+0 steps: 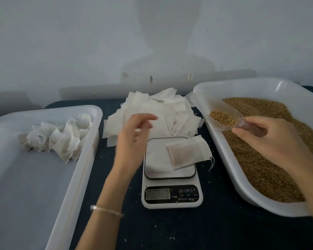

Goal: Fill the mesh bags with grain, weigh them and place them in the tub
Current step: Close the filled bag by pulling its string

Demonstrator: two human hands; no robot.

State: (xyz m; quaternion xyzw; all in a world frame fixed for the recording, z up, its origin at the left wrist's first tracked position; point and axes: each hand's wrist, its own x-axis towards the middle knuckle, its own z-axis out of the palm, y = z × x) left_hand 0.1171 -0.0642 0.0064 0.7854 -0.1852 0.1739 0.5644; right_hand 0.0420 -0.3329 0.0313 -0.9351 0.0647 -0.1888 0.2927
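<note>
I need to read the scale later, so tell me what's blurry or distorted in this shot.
Head view: the left hand is motion-blurred, its fingers smeared; the scale display is soft and its digits cannot be read with certainty; wide-angle distortion curves both tubs' rims; a broad shadow falls on the wall.

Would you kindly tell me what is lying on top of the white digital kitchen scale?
One filled white mesh bag lies on the scale's platform, overhanging its right edge, drawstring trailing. The platform part beneath it is covered.
</note>
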